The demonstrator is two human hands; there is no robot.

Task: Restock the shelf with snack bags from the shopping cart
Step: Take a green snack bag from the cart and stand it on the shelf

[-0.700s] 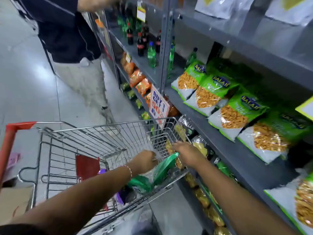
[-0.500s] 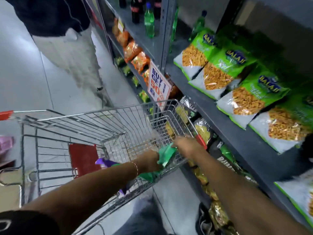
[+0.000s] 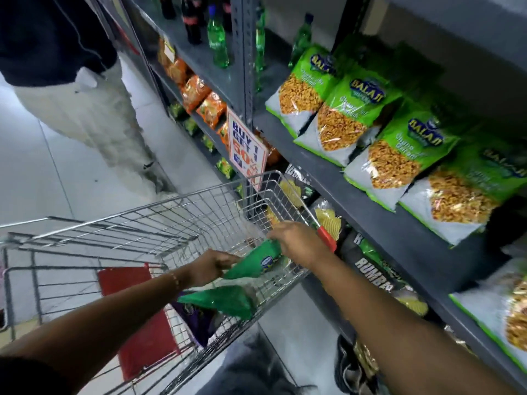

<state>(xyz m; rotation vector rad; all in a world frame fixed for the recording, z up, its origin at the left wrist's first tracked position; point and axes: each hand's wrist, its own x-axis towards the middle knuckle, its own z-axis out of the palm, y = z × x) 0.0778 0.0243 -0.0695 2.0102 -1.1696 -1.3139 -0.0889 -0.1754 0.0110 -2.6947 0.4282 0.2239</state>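
The grey metal shelf (image 3: 370,212) runs along the right, with an upright post (image 3: 245,52) as its landmark. Right of the post, on the middle board, green snack bags (image 3: 350,112) lie overlapping in a row, tilted back. Left of the post on the same level stand bottles (image 3: 217,41), some green, some dark. Below those, left of the post, orange packets (image 3: 199,95) sit on a lower board. A promo sign (image 3: 247,149) hangs at the foot of the post. Right of the post on the board beneath, dark chip bags (image 3: 370,266) stand. The wire cart (image 3: 142,223) stands on the pale floor (image 3: 42,166), just left of the post, with green bags (image 3: 219,302) in its basket
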